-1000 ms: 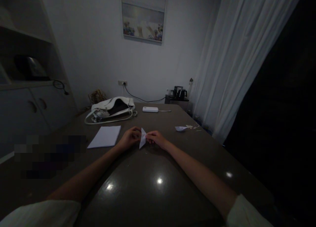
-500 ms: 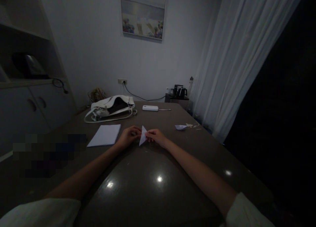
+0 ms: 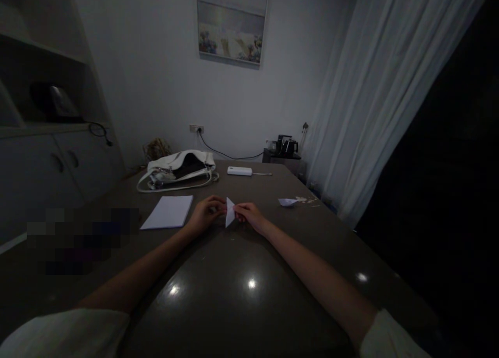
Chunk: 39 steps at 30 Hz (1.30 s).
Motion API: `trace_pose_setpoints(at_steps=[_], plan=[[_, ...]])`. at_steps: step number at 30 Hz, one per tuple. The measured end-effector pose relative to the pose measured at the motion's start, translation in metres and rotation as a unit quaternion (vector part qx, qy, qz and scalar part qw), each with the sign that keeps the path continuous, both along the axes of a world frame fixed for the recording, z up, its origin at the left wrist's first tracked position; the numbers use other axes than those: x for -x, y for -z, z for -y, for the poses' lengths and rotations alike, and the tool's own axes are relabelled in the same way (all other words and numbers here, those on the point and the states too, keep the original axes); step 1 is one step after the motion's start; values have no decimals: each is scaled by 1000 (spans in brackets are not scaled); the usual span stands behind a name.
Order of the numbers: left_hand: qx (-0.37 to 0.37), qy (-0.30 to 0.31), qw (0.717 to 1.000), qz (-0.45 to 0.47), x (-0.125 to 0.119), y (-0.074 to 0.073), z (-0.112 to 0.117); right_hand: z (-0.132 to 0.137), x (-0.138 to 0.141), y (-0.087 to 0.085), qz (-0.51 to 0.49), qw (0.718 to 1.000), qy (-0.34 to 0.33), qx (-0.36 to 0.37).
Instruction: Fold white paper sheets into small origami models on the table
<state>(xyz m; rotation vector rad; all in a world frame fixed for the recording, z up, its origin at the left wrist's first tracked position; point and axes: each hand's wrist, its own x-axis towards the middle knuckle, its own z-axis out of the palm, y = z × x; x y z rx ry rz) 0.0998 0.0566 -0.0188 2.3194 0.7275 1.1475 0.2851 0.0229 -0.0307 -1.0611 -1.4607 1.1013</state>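
Note:
A small piece of folded white paper [image 3: 230,213], pointed at top and bottom, stands between my two hands just over the dark table [image 3: 218,306]. My left hand [image 3: 206,214] pinches its left side between thumb and fingers. On the other side, my right hand [image 3: 249,215] grips the paper with thumb and forefinger, the other fingers curled under. A stack of white paper sheets [image 3: 168,211] lies left of my left hand. Off to the right of my right hand rests another folded paper piece [image 3: 287,202].
Behind the sheets sits a white handbag [image 3: 179,166]. A white power bank [image 3: 239,171] with a short cable lies at the table's far end. Small paper scraps [image 3: 306,199] are scattered near the right edge, and a black kettle [image 3: 288,147] stands beyond on a low cabinet.
The view has shifted slightly, so everything appears a little further right. The folded paper is turned slightly and shows a wider face. Both hands keep hold of it.

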Motion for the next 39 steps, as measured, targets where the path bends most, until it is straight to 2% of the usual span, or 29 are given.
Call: trace_pose_setpoints(at_steps=[8,22,32,39], plan=[[4,-5,1000,3,0,1,-3,3,-2,0,3,1000,-20,-9],[17,-6,1000,12,-2,-3,6,-4,-2,7,0,1000,4,-20],[50,-5,998,26,-2,2,-2,-1,-1,5,9,1000,-12,-13],[62,2,996,61,-3,0,0,0,-1,3,-20,1000,-8,-12]])
